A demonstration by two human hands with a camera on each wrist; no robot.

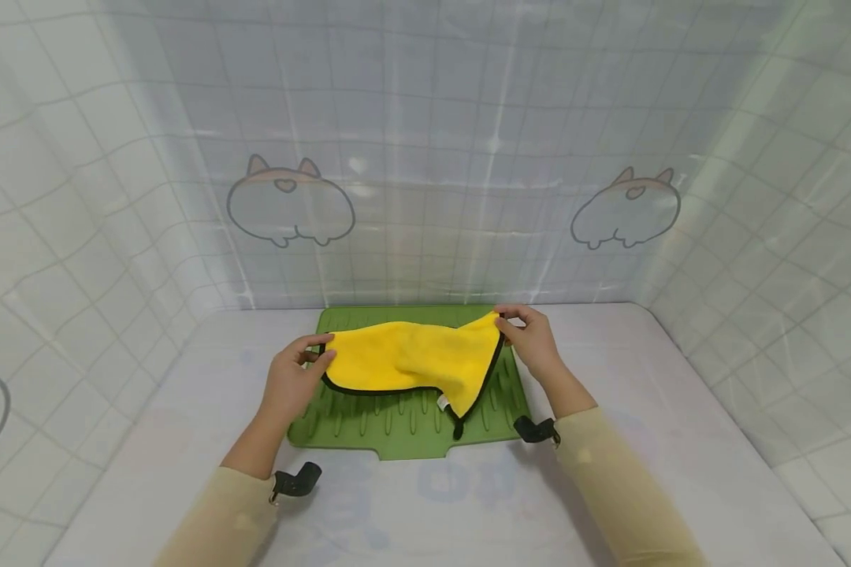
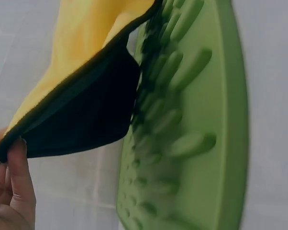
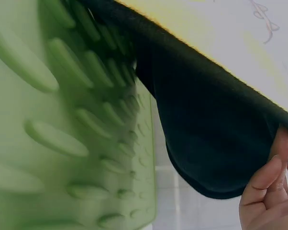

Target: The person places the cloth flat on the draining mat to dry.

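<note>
A yellow cloth [image 1: 418, 354] with black edging and a dark underside is stretched between both hands over a green ridged drying mat [image 1: 411, 450]. My left hand [image 1: 294, 378] pinches its left end between thumb and fingers. At the far right corner, my right hand [image 1: 532, 339] pinches the cloth's edge. One corner with a small white tag and a black loop [image 1: 458, 429] hangs down toward the mat's front. In the left wrist view the dark underside [image 2: 86, 110] stands off the ridges near the held corner. The right wrist view shows the dark side [image 3: 206, 129] sagging beside the fingers.
The mat lies on a white tabletop [image 1: 461, 520] with faint printing, its tab pointing to the front. White grid-patterned curtains [image 1: 425, 157] with cartoon animal drawings enclose the back and sides. Each beige-sleeved wrist carries a black camera mount [image 1: 298, 479].
</note>
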